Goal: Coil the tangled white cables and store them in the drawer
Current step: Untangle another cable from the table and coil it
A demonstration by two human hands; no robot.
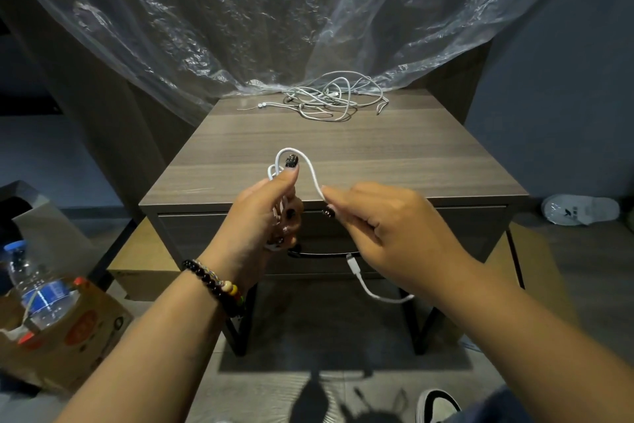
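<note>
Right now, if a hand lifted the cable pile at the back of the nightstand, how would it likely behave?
The cable pile looks thin and limp, so it would probably sag and dangle. Its loops overlap, so it would likely rise as one tangled clump. The loose ends may trail on the nightstand.

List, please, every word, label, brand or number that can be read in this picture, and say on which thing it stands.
No text can be read.
Water bottle: blue label, print blurred.
Cardboard box: orange round marks, too blurred to read.
White slipper: a small dark mark, too small to read.
White cable between the left hand and right hand, and nightstand: no print to be seen.
</note>
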